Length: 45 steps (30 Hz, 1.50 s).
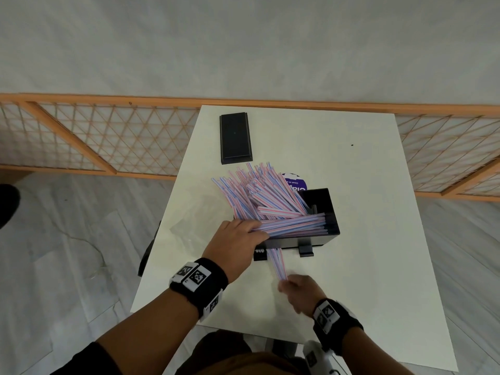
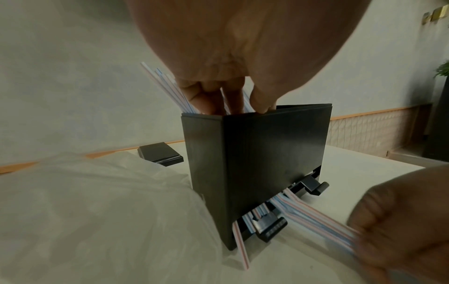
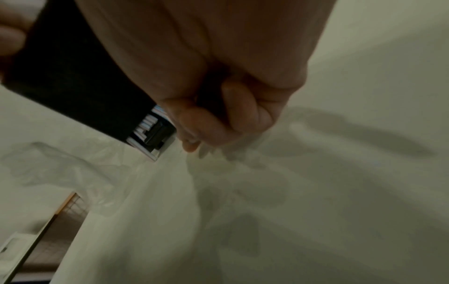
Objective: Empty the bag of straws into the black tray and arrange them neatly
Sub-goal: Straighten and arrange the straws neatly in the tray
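The black tray (image 1: 328, 205) is a tall open box on the white table, heaped with striped straws (image 1: 251, 190) that fan out toward the far left. My left hand (image 1: 235, 240) lies over the box's left end, its fingers (image 2: 229, 100) reaching down among the straws inside the box (image 2: 267, 163). A few straws (image 1: 277, 262) stick out of the slot at the box's front bottom, and my right hand (image 1: 290, 286) pinches their near ends. In the left wrist view that hand (image 2: 401, 230) grips these straws (image 2: 316, 215). The right wrist view is blurred and shows a curled fist (image 3: 230, 119).
A crumpled clear plastic bag (image 1: 194, 212) lies left of the box. A flat black lid (image 1: 235, 138) sits at the table's far left, and a round purple label (image 1: 296, 182) shows behind the box. A wooden lattice railing (image 1: 108, 136) runs beyond the table (image 1: 378, 266).
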Motion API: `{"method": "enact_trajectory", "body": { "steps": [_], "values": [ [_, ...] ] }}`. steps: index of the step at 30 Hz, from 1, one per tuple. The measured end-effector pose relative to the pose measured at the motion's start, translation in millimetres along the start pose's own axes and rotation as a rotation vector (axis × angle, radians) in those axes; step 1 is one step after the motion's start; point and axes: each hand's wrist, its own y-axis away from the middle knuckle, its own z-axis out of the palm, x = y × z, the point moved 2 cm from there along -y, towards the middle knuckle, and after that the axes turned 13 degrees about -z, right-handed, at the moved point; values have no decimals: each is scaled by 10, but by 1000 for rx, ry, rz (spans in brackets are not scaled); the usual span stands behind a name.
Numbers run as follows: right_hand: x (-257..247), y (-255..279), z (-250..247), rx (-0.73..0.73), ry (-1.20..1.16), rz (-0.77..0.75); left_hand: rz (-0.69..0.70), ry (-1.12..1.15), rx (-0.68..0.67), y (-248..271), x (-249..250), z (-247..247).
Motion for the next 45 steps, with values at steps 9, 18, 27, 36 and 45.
{"method": "enact_trajectory", "body": {
  "steps": [9, 18, 27, 36, 45],
  "values": [
    [339, 777, -572, -230, 273, 59, 5, 27, 20, 19, 4, 37],
    [-733, 1094, -1105, -18, 747, -455, -166, 466, 115, 20, -162, -238],
    [-1744, 262, -1153, 135, 1276, -452, -462, 734, 114, 119, -304, -397],
    [-1698, 58, -783, 163, 1222, -795, -350, 593, 107, 163, -184, -350],
    [-1556, -9, -486, -21, 1108, -786, -126, 260, 90, -1, 23, -117]
  ]
}}
